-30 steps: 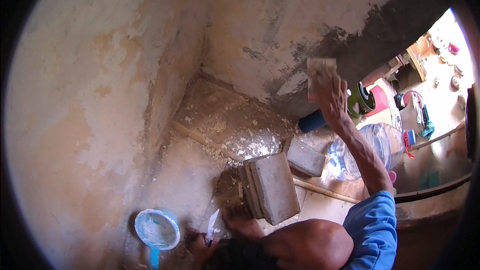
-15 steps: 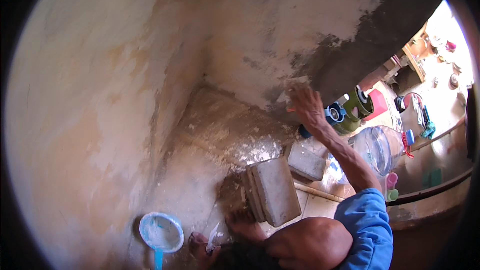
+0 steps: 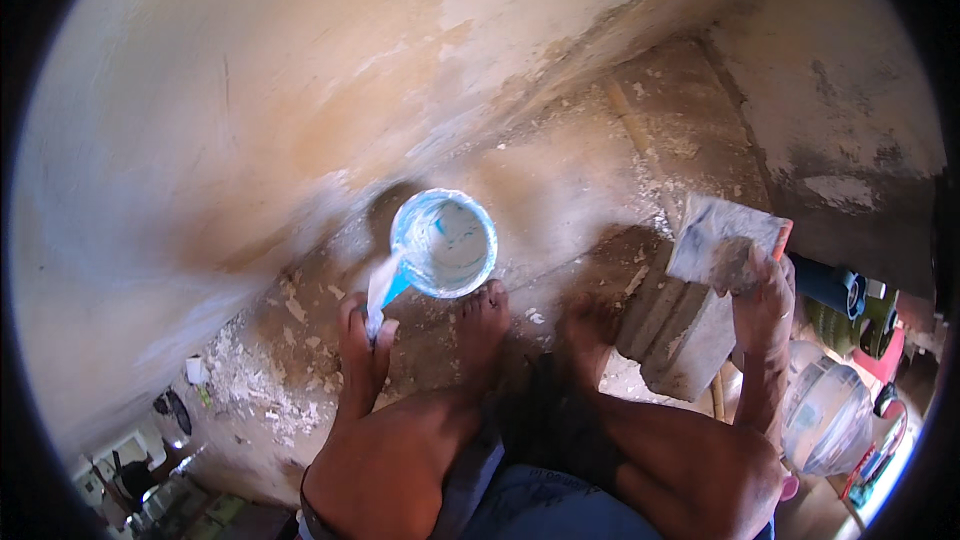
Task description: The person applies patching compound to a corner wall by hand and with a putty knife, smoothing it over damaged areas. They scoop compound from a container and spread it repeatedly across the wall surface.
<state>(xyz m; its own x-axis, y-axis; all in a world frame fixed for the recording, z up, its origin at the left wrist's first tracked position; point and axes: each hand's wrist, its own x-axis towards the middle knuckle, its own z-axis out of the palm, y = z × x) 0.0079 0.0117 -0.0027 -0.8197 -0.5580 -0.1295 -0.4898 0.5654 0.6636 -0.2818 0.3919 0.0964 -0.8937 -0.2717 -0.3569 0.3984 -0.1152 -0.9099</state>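
Wall (image 3: 300,90): the largest thing, patchy beige and white, rose along the left and far sides.
Floor (image 3: 540,175): lay below it, strewn with pale flakes, thickest at the near left.
Concrete blocks (image 3: 690,340): lay at the right, beside the right foot (image 3: 588,332).
Water bottle (image 3: 825,415): big and clear, at the near right beyond the blocks.
Dipper (image 3: 470,250): cyan, with white paste inside, was at the centre, just beyond the left foot (image 3: 483,325); whether it rested or was lifted could not be told.
Plate (image 3: 712,230): flat, grey-smeared, orange at its right edge, hung over the far end of the blocks.
Right grip (image 3: 768,305): closed on the plate's near right edge, thumb and fingers pinching it.
Left grip (image 3: 365,345): nearly closed, pinching the near end of the scraper; whether it also held the dipper's handle was unclear.
Scraper (image 3: 380,285): narrow, white-coated, pointed at the dipper's rim.
Paste (image 3: 462,240): picking some up looked like the step in hand; the next move seemed to call for a steady dipper and a level plate.
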